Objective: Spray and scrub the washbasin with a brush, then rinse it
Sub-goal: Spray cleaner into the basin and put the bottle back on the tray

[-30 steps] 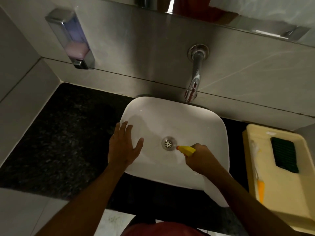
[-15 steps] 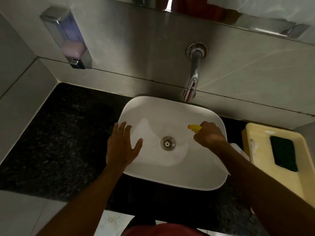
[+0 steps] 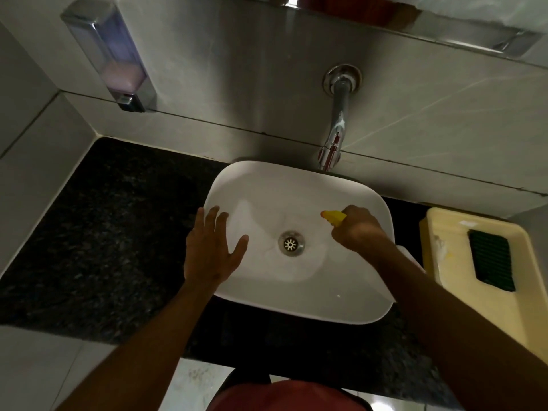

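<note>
Upper left: soap dispenser (image 3: 114, 59) on the wall. Centre left: left hand (image 3: 212, 250), fingers spread and holding nothing, lies flat on the left rim of the white washbasin (image 3: 350, 304). Centre right: right hand (image 3: 357, 229) is closed around a spray bottle (image 3: 333, 216), whose yellow nozzle projects leftward over the bowl. Far right: yellow tray (image 3: 486, 318) holding a green brush (image 3: 490, 262).

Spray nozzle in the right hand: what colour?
Yellow nozzle, seen in the head view, held by the right hand.
</note>
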A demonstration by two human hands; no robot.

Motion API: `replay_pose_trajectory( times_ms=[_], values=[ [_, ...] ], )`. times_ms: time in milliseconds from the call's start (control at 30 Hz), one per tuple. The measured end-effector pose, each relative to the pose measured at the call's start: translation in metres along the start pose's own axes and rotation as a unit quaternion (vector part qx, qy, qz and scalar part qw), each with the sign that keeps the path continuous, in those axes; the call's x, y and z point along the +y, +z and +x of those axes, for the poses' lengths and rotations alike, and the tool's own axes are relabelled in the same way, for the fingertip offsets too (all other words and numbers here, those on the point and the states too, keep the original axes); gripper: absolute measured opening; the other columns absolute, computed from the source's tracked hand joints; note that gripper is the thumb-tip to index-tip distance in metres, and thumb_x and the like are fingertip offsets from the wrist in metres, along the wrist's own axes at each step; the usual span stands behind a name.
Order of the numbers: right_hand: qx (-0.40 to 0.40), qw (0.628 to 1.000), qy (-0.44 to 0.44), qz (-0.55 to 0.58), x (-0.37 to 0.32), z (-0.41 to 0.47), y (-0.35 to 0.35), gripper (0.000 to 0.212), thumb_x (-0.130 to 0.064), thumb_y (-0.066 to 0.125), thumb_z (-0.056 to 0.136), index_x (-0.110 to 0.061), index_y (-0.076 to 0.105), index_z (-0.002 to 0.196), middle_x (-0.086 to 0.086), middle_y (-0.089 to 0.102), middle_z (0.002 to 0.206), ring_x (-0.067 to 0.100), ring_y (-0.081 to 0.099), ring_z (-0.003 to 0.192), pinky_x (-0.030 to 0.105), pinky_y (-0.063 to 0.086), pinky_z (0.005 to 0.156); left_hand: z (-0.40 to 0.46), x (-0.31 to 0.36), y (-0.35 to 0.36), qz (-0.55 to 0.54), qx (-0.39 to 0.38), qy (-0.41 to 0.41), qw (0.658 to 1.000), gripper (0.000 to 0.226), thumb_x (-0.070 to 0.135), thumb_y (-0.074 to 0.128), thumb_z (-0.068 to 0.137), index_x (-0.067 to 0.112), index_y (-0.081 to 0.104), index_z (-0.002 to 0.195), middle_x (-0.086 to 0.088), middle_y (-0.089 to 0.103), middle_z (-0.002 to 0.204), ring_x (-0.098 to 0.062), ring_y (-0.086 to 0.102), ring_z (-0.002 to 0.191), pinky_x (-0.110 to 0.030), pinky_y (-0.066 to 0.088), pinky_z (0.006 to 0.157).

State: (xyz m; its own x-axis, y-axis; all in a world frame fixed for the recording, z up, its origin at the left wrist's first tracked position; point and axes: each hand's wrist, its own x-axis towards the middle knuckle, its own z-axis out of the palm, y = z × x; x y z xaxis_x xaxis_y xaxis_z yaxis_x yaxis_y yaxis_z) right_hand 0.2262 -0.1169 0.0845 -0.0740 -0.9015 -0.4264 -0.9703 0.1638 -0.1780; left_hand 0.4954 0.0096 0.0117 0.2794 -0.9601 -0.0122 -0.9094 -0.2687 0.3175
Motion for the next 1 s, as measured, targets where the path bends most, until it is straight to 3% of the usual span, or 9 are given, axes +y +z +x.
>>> replay_pose_trajectory(
  times_ms=[300,400,500,600,700,767,867,933,1000],
  values=[
    [0.023,0.999,0.039,-0.015,0.005,0.000,-0.013,0.037,-0.031,0.067,0.076,-0.011,0.061,0.106,0.006,0.060,0.081,0.026,0.062,0.076,0.032,0.050,0.069,0.000,-0.001,0.000,-0.006,-0.003,0.003,1.000,0.076,0.071,0.035,0.089,0.016,0.040,0.141,-0.014,0.041,0.155,-0.039,0.029,0.148,-0.061,0.045,0.103],
    [-0.032,0.998,-0.049,-0.035,-0.007,-0.017,0.005,0.043,-0.028,0.064,0.074,-0.015,0.059,0.115,0.011,0.061,0.105,0.026,0.058,0.081,0.031,0.048,0.070,0.000,-0.001,-0.002,-0.006,-0.008,0.007,1.000,0.077,0.071,0.035,0.089,0.015,0.040,0.141,-0.014,0.041,0.155,-0.040,0.028,0.149,-0.062,0.045,0.103],
    [-0.094,0.978,-0.184,-0.029,-0.028,-0.029,0.030,0.047,-0.029,0.051,0.078,-0.036,0.063,0.123,0.008,0.059,0.109,0.022,0.060,0.075,0.025,0.052,0.072,0.000,0.000,-0.003,-0.013,-0.007,0.009,1.000,0.076,0.071,0.036,0.089,0.015,0.041,0.140,-0.014,0.041,0.154,-0.040,0.028,0.149,-0.062,0.045,0.103],
    [-0.071,0.988,-0.126,0.053,-0.037,-0.022,0.034,0.044,-0.035,0.061,0.078,-0.024,0.063,0.121,0.009,0.061,0.109,0.022,0.057,0.084,0.028,0.050,0.078,-0.001,0.000,-0.003,-0.015,-0.007,0.009,1.000,0.076,0.070,0.037,0.089,0.014,0.040,0.141,-0.014,0.041,0.155,-0.040,0.028,0.148,-0.063,0.045,0.103],
    [0.013,0.998,-0.040,0.056,-0.024,-0.015,0.019,0.031,-0.029,0.067,0.070,-0.015,0.053,0.093,0.002,0.050,0.079,0.019,0.048,0.067,0.030,0.043,0.066,-0.001,-0.001,-0.003,-0.010,-0.010,0.007,1.000,0.075,0.069,0.037,0.090,0.014,0.039,0.141,-0.015,0.040,0.155,-0.040,0.028,0.148,-0.063,0.045,0.103],
    [0.062,0.997,-0.009,0.045,-0.009,-0.011,0.007,0.028,-0.027,0.065,0.066,-0.017,0.053,0.090,0.000,0.047,0.071,0.020,0.045,0.061,0.030,0.040,0.064,-0.001,-0.002,-0.003,-0.006,-0.007,0.007,1.000,0.075,0.069,0.036,0.090,0.014,0.039,0.141,-0.015,0.040,0.155,-0.040,0.028,0.148,-0.063,0.045,0.103],
    [0.077,0.995,0.003,0.063,0.010,-0.008,-0.006,0.029,-0.024,0.064,0.067,-0.014,0.061,0.094,0.007,0.065,0.088,0.029,0.059,0.076,0.031,0.047,0.068,-0.002,-0.004,-0.002,-0.009,-0.006,0.011,1.000,0.074,0.067,0.038,0.089,0.013,0.040,0.140,-0.015,0.040,0.154,-0.040,0.028,0.148,-0.063,0.045,0.102],
    [0.055,0.996,0.004,0.070,0.022,-0.011,-0.009,0.036,-0.027,0.063,0.072,-0.011,0.061,0.105,0.009,0.063,0.098,0.033,0.063,0.093,0.032,0.049,0.075,-0.003,-0.002,-0.002,-0.007,-0.009,0.006,1.000,0.072,0.064,0.044,0.090,0.012,0.040,0.141,-0.015,0.039,0.155,-0.040,0.026,0.149,-0.064,0.044,0.103],
    [0.034,0.995,-0.016,0.096,0.036,-0.016,-0.011,0.039,-0.026,0.059,0.078,-0.014,0.064,0.115,0.009,0.064,0.101,0.030,0.063,0.091,0.032,0.053,0.077,-0.002,0.002,-0.004,0.004,-0.010,-0.002,1.000,0.070,0.060,0.051,0.090,0.012,0.042,0.141,-0.015,0.039,0.155,-0.040,0.026,0.149,-0.065,0.044,0.104]
  ],
)
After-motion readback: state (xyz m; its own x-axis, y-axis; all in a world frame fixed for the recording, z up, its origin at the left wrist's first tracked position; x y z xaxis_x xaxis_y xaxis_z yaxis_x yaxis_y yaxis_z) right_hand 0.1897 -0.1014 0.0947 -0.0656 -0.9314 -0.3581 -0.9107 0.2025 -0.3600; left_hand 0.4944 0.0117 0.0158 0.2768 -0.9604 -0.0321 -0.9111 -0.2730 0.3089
